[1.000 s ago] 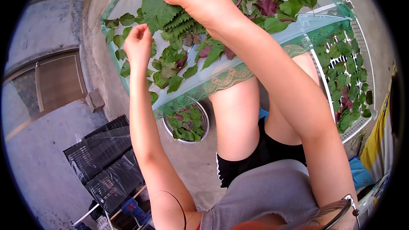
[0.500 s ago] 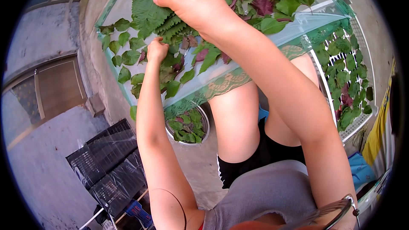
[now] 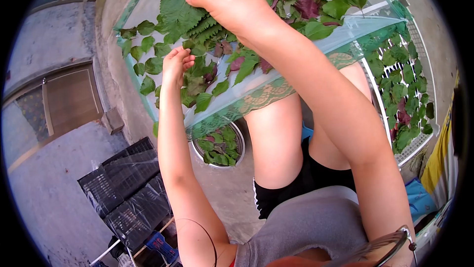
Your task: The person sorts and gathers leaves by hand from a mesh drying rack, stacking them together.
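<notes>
Head view: a bunch of green leaves is held at 12 o'clock, nearly at 11, pinched tight by the right hand with the thumb on top. Since a second ago, the left hand has been moved inward from the left, so it is now just under the bunch, at 11 o'clock. Its fingers were tucked in a moment ago and are now more loosely curled. The hands are kept apart. It can't be told for sure if a leaf is pinched by the left fingers, as the tips are small and partly mixed in with green. Loose leaves are spread on the net cloth below. More leaves are held in the round bowl at 7 o'clock and in the white tray toward 3 o'clock.
</notes>
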The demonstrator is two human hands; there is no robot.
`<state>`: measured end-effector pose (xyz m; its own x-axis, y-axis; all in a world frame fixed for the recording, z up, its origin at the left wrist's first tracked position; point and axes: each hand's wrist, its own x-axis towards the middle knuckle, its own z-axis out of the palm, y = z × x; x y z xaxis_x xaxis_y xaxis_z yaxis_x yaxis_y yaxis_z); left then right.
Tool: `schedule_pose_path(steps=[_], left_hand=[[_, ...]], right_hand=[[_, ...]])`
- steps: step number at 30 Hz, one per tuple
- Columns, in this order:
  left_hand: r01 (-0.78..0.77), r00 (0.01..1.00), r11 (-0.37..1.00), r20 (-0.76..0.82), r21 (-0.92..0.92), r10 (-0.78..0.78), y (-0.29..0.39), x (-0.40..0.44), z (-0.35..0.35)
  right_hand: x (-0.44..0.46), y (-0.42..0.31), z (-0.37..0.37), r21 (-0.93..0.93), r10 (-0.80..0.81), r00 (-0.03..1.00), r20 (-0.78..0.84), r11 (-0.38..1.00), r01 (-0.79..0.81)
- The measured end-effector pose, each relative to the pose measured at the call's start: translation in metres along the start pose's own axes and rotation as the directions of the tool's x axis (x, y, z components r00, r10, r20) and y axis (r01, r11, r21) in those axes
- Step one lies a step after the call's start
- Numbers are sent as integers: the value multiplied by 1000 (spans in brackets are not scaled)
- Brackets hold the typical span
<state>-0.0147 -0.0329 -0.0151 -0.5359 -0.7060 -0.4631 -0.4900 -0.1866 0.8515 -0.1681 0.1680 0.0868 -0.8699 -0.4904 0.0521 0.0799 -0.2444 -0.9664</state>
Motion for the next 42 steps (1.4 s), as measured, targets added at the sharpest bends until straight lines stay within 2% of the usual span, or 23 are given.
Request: schedule_pose_path(steps=[2,5,6,8,12,13,14,15,16,18,19,21,25,27,28,31,32,34,36,38,39,40,42], left_hand=[[-19,1000,1000,25,4,19,9,-20,-4],[-273,962,928,-67,-253,265,22,-52,-6],[-358,934,877,-129,-321,334,26,-60,-8],[-513,852,741,-154,-432,500,38,-81,-8],[-547,824,676,-173,-493,540,71,-123,15],[-559,817,695,-162,-451,553,76,-130,23],[-571,812,712,-149,-408,565,77,-134,29],[-569,815,727,-143,-384,562,77,-134,33],[-561,824,740,-162,-372,543,78,-132,40],[-509,857,775,-139,-375,496,78,-127,46],[-511,856,772,-141,-377,498,78,-126,48],[-467,882,790,-141,-398,450,76,-123,50],[-479,877,796,-160,-371,453,73,-123,52],[-474,878,795,-145,-377,456,75,-125,53],[-471,880,797,-143,-378,452,76,-125,54],[-487,872,801,-143,-347,468,77,-124,59],[-482,875,803,-140,-350,464,78,-123,61],[-468,882,819,-119,-331,456,79,-122,61],[-468,883,841,-97,-273,460,70,-108,57],[-356,934,933,20,-46,357,63,-93,57],[-273,957,961,115,49,266,58,-86,57],[-271,958,961,114,49,265,52,-81,58],[-243,911,896,404,371,80,39,-74,63]], right_hand=[[-1,0,-1,-27,-20,1000,3,999,20],[-3,6,3,-11,-25,1000,14,1000,26],[-2,14,6,32,-4,1000,14,999,3],[-2,28,11,115,43,999,18,992,-45],[-10,25,13,30,73,995,68,997,-75],[-12,26,14,29,73,995,73,997,-75],[-13,26,15,84,137,982,130,985,-148],[-15,24,16,135,194,963,189,966,-221],[-16,23,17,132,192,962,192,967,-220],[-19,18,17,267,293,924,246,896,-355],[-20,14,16,265,291,924,247,897,-353],[-20,7,13,301,404,863,304,819,-489],[-19,5,10,272,375,873,311,845,-460],[-22,4,11,293,232,909,346,894,-340],[-22,5,12,292,236,909,344,893,-343],[-21,13,13,283,158,973,166,938,-201],[-17,15,12,280,163,973,163,938,-204],[-13,13,12,346,171,984,52,921,-178],[-12,5,4,296,126,992,26,946,-128],[-11,-5,-1,461,92,995,38,882,-99],[-5,-3,3,463,151,988,30,874,-147],[-4,-2,3,463,152,988,31,874,-149],[-3,-3,2,453,177,984,18,876,-166]])
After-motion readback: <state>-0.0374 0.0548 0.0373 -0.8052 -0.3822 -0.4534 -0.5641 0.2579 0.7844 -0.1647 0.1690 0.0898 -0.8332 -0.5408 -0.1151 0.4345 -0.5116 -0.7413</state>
